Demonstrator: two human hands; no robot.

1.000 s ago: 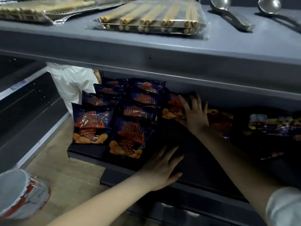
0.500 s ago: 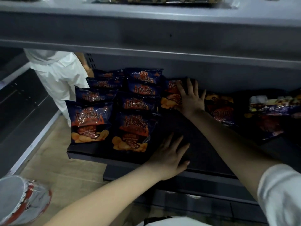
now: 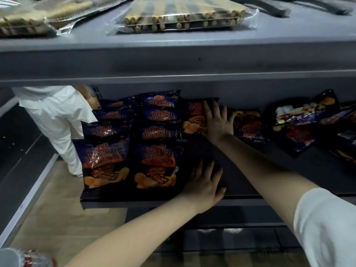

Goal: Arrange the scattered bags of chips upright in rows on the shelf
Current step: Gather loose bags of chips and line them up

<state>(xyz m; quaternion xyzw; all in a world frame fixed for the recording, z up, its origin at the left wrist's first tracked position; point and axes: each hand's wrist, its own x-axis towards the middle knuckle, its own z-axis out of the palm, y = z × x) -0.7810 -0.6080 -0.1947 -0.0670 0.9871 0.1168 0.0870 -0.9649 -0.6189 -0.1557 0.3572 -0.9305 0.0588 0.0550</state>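
Several dark blue chip bags with orange print stand upright in two rows on the left of the dark shelf (image 3: 250, 182); the front pair are one bag (image 3: 105, 162) and its neighbour (image 3: 157, 164). My right hand (image 3: 216, 120) lies flat with spread fingers against an upright chip bag (image 3: 194, 117) at the back of a third row. My left hand (image 3: 205, 185) rests flat on the shelf, touching the right edge of the front bag. More bags lie flat to the right: one bag (image 3: 248, 125) and a loose pile (image 3: 308, 122).
A grey upper shelf (image 3: 173, 60) overhangs, carrying clear packs of wafer rolls (image 3: 181, 18). A person in white clothing (image 3: 55, 120) stands left of the shelf on the wooden floor. A round tin (image 3: 17, 258) shows at the bottom left.
The camera tilted back up, bringing the upper shelf's wafer packs into view again. Both hands stay in about the same places against the bags and shelf.
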